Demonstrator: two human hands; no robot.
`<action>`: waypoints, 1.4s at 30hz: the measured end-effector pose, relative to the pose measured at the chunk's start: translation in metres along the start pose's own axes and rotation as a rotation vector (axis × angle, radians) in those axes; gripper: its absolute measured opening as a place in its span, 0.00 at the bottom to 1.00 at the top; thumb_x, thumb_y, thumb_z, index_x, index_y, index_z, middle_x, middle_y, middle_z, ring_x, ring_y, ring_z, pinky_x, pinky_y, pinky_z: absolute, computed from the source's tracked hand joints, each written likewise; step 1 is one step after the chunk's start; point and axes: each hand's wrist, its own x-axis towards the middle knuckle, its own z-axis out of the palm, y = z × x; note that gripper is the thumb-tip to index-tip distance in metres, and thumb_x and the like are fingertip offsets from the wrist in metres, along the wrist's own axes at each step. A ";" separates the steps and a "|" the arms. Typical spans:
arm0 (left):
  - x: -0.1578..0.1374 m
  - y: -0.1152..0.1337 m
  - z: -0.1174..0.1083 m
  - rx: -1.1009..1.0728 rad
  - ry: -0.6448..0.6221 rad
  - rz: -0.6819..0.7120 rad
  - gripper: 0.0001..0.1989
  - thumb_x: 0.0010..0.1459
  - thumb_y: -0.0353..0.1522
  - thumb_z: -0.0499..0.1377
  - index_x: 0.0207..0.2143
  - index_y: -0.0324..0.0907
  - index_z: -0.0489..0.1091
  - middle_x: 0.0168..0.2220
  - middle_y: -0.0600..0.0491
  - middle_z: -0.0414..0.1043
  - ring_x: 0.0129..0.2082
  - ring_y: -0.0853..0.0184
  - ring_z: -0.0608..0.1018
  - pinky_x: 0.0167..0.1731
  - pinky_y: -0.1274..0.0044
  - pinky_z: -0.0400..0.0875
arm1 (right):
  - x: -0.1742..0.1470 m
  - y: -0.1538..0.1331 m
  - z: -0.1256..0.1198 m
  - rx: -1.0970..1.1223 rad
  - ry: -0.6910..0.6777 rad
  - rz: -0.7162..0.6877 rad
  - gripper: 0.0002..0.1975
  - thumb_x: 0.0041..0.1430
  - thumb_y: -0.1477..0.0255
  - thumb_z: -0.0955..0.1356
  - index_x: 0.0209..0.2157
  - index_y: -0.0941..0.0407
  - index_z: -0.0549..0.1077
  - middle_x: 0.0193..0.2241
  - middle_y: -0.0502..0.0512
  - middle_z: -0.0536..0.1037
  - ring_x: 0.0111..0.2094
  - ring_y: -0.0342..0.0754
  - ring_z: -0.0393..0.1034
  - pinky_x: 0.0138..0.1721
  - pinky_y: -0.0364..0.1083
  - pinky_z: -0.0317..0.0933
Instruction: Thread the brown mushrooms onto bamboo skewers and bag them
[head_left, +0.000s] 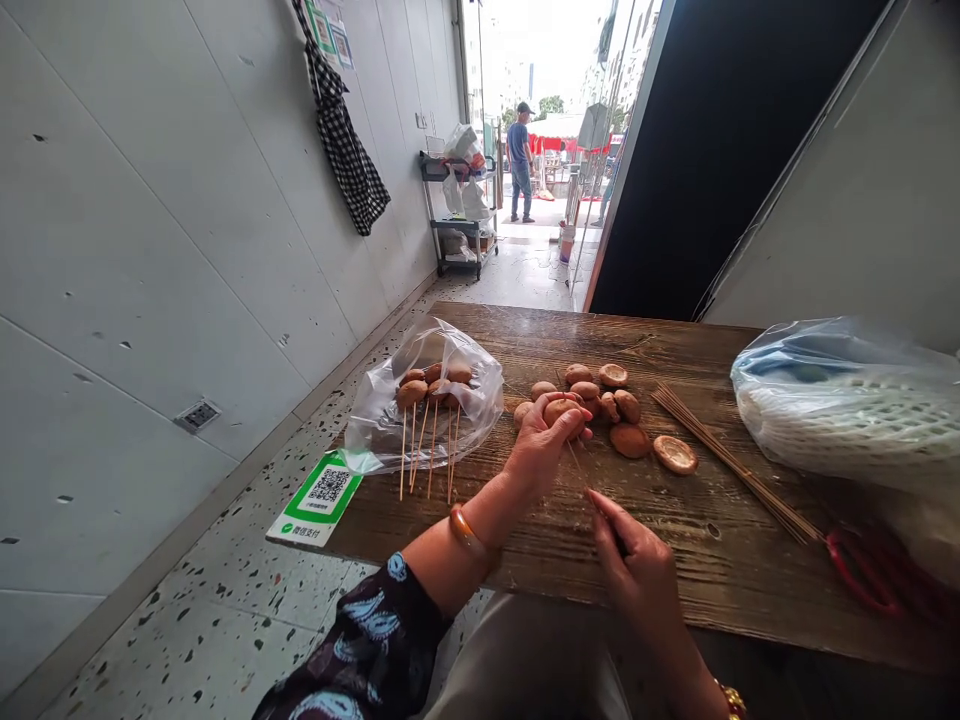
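My left hand (541, 445) is closed around a brown mushroom (561, 411) above the wooden table (720, 570). A thin wooden skewer (575, 462) runs from that mushroom down to my right hand (630, 545), whose thumb and fingers pinch its lower end. The skewer's tip seems to show above the mushroom cap. Several loose mushrooms (630, 440) lie just beyond and to the right of my left hand, some with the gill side up. To the left, several skewered mushrooms (412, 393) rest in a clear plastic bag (367, 425), their sticks pointing toward me.
A bundle of bare skewers (739, 465) lies at the right, near red-handled scissors (862, 575). Behind them sits a large plastic bag (847, 400) with white netting. A QR code card (319, 500) is at the left edge. Beyond are a cart (461, 225) and a person (519, 160) outside.
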 end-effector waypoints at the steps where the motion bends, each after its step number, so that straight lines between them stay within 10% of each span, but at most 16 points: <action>1: 0.000 -0.001 0.000 0.011 -0.007 0.005 0.20 0.47 0.37 0.68 0.40 0.39 0.66 0.32 0.51 0.75 0.27 0.70 0.75 0.31 0.76 0.69 | -0.001 0.000 0.000 -0.008 0.003 -0.005 0.17 0.64 0.68 0.62 0.48 0.55 0.76 0.44 0.57 0.81 0.45 0.53 0.77 0.45 0.50 0.72; 42: -0.007 -0.009 0.001 0.063 -0.048 0.066 0.17 0.56 0.37 0.63 0.44 0.39 0.62 0.36 0.51 0.73 0.28 0.71 0.75 0.31 0.76 0.66 | 0.016 -0.007 0.019 -0.225 0.099 -0.149 0.16 0.68 0.69 0.59 0.47 0.61 0.73 0.41 0.61 0.82 0.38 0.52 0.79 0.37 0.48 0.71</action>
